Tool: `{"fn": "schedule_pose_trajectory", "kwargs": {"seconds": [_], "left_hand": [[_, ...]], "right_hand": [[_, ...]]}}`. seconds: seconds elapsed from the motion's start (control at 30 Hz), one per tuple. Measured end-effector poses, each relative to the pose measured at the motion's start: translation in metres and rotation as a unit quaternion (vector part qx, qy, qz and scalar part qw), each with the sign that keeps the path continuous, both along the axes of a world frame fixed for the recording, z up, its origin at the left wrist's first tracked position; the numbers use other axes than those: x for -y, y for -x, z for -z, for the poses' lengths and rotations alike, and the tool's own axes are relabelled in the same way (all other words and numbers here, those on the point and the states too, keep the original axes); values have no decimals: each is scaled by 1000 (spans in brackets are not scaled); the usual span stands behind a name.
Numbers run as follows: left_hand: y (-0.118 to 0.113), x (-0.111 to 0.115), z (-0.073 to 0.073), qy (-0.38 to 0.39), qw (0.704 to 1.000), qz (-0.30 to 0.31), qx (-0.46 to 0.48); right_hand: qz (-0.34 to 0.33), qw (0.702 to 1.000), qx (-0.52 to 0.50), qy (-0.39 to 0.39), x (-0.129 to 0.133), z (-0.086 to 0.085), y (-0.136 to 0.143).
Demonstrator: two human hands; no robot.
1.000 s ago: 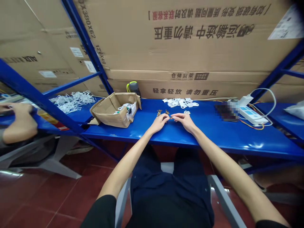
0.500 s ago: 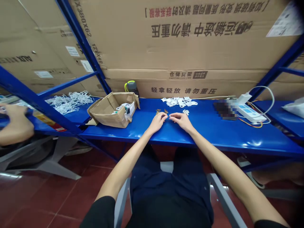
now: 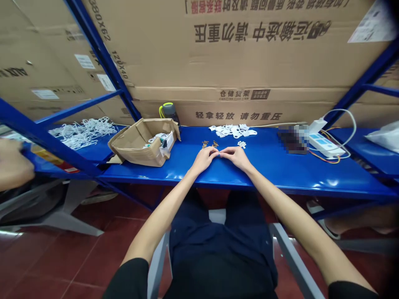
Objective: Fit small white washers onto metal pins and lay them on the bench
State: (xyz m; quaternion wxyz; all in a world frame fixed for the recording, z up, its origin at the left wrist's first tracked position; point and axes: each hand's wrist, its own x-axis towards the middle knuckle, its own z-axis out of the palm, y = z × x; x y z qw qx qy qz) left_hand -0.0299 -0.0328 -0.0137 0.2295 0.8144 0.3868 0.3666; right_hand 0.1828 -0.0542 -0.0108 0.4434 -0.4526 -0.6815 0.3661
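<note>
My left hand [image 3: 204, 160] and my right hand [image 3: 234, 158] meet fingertip to fingertip over the blue tabletop [image 3: 264, 170]. Both are pinched closed, and whatever lies between the fingers is too small and covered to name. Just beyond the left hand are two small clusters of brass-coloured parts [image 3: 205, 144]. A little heap of small white pieces [image 3: 241, 144] lies behind the right hand. Farther back, flat white plastic parts with round holes [image 3: 232, 131] are spread in a loose pile.
An open cardboard box [image 3: 140, 154] with odds and ends stands left, a dark bottle [image 3: 170, 112] behind it. At right lie a blurred dark object [image 3: 293, 140] and a white power strip [image 3: 326, 146] with cables. Another person's hand [image 3: 14, 166] shows at far left, near white wire-like pieces [image 3: 82, 133].
My hands have come together, their fingertips now touching where a small gap showed before. The view has shifted slightly, and the other person's hand at left has moved toward the edge.
</note>
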Motion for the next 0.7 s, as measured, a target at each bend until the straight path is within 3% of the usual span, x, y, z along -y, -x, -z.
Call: {"fn": "schedule_pose_trajectory", "kwargs": {"seconds": [0.3,0.43,0.7], "left_hand": [[0,2,-2,1,999,-28,-42],[5,1,-2,-2,999,-39,-37],[5,1,0,-52,988,-125,-72]], "right_hand": [[83,986,126,-71,-3,5,4],[76,974,181,-109,-2,9,3],[46,972,198,-117,8,7,2]]}}
